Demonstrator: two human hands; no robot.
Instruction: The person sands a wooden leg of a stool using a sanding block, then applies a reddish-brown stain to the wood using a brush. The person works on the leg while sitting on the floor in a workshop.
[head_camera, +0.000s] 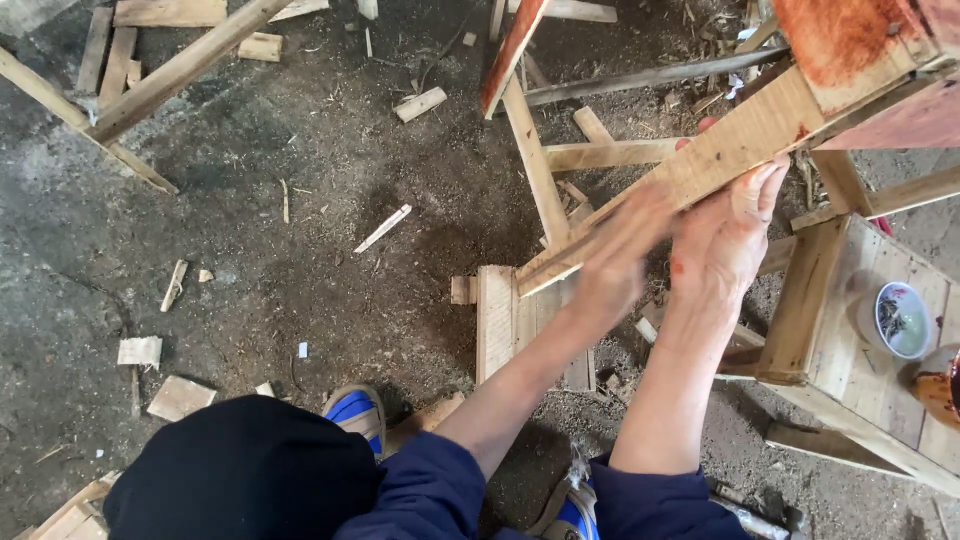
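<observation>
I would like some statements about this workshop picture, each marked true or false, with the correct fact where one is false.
1. Both hands are on the same wooden plank. True: the left hand and the right hand both grip the long pale plank.
2. The plank lies flat on the ground. False: it is held up, slanting toward a red-stained wooden piece.
3. A small bowl stands on the wooden bench at the right. True: the bowl sits on the bench.
4. The person wears red shoes. False: the shoe is blue and white.
5. The floor is covered with clean tiles. False: the ground is dark dirt with wood scraps.
</observation>
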